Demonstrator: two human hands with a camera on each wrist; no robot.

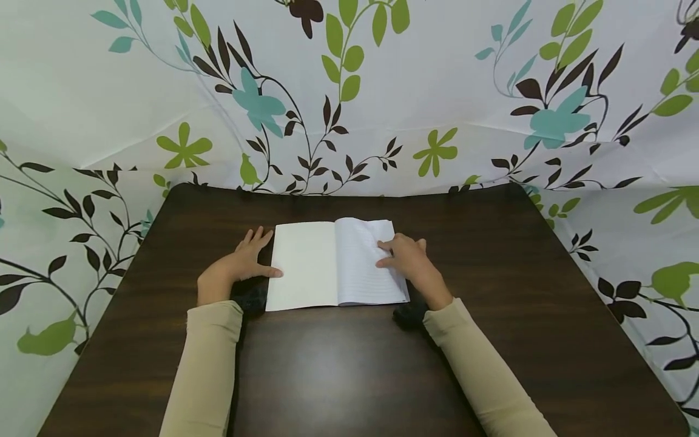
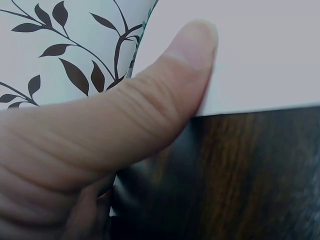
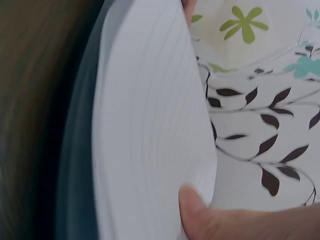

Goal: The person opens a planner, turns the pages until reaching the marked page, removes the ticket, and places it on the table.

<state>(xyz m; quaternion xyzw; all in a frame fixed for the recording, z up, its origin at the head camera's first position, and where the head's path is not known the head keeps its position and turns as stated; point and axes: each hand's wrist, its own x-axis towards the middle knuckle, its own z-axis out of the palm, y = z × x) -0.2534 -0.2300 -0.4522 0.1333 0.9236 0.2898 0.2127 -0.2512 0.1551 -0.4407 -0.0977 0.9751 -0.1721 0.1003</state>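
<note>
Right fingers (image 1: 386, 245): bowed ruled page (image 1: 360, 267) | left thumb (image 1: 272, 272): blank, seemingly smooth page (image 1: 306, 264)

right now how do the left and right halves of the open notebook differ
The left half shows no lines; the right half is ruled. The left half looks creamier, the right half cooler white. The left half looks flat, while the right half curves. Both belong to one notebook on the table.

Head view looking forward-down, close wrist views, notebook (image 1: 327, 264) shared by all
</note>
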